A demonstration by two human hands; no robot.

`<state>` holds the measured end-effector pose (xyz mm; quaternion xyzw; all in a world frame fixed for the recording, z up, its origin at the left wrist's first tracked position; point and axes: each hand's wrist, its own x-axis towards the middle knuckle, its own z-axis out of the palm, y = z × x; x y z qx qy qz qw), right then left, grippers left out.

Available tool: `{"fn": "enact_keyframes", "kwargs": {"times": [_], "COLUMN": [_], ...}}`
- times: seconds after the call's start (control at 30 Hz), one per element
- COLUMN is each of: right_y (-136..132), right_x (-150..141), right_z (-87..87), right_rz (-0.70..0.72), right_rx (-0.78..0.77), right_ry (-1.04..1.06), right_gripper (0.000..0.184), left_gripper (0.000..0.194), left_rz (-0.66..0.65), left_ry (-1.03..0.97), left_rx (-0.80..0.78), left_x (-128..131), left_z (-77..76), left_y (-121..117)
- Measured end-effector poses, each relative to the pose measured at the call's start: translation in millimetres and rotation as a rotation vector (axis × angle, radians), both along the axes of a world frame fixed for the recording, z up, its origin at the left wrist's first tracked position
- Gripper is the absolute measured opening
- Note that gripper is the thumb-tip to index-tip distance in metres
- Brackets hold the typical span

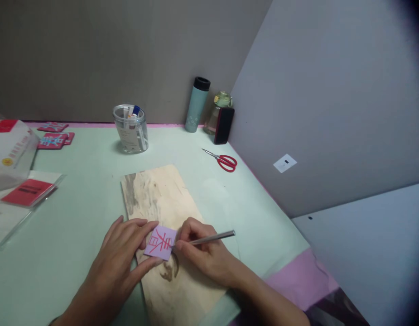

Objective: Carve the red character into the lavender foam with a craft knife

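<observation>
A small purple square with a red Chinese character lies over the wooden board. My left hand grips its left side, fingers along the top edge and thumb at the lower edge. My right hand is closed around a slim silver pen-like tool, whose back end points up to the right. The tool's front end is at the square's right side, by the red strokes; its tip is too small to make out clearly. The board rests on the pale green table cover.
Red-handled scissors lie beyond the board at right. Behind stand a clear cup of pens, a teal tumbler, a green-lidded bottle and a black phone-like slab. Pink carved pieces and a white bag sit left.
</observation>
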<state>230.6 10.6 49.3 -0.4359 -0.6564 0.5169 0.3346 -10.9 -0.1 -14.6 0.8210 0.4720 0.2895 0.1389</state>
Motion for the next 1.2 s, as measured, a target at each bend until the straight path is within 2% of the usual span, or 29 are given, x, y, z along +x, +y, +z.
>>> {"fn": "enact_keyframes", "kwargs": {"times": [0.23, 0.47, 0.83, 1.03, 1.2], "right_y": [-0.5, 2.6, -0.1, 3.5, 2.4], "right_x": [-0.5, 2.5, -0.2, 2.7, 1.6], "right_z": [3.6, 2.7, 4.2, 1.3, 1.1], "right_rz": [-0.007, 0.018, 0.002, 0.021, 0.001], "right_rx": [0.027, -0.049, 0.006, -0.082, -0.032], "right_ry": [-0.067, 0.033, -0.062, 0.066, 0.011], "right_gripper": [0.017, 0.022, 0.018, 0.024, 0.023], "left_gripper": [0.057, 0.056, 0.056, 0.056, 0.058], "left_rz": [0.007, 0.017, 0.012, 0.029, 0.018], "left_ry": [-0.001, -0.008, -0.014, 0.004, 0.002], "left_rx": [-0.001, -0.007, -0.007, 0.01, 0.001], "left_x": [0.9, 0.8, 1.4, 1.6, 2.2], "left_z": [0.3, 0.4, 0.6, 0.2, 1.1], "left_y": [0.0, -0.3, 0.0, 0.3, 0.6]}}
